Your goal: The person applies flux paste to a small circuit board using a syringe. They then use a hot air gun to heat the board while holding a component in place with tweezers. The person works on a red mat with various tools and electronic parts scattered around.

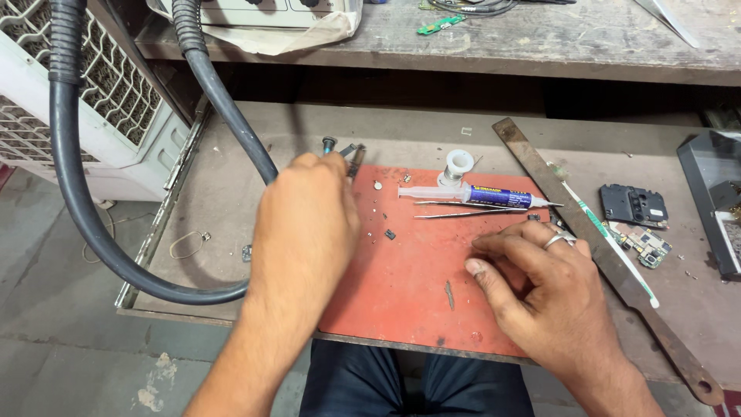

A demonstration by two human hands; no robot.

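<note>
My left hand (307,224) grips the handpiece of a tool fed by a thick dark hose (77,193); its metal nozzle (355,160) pokes out past my fingers over the far left of a red mat (409,270). My right hand (532,278), a ring on one finger, rests fingertips-down on the mat's right part and holds nothing I can see. Just beyond it lie metal tweezers (471,207) and a syringe with a blue label (478,194). A tiny dark chip (390,234) lies on the mat between my hands.
A solder spool (459,164) stands behind the syringe. A long rusty metal bar (602,255) and a green-white toothbrush (610,239) lie diagonally at right, by a small circuit board (647,247) and a black phone part (633,205). White cooler grille (93,100) at left; shelf (540,38) above.
</note>
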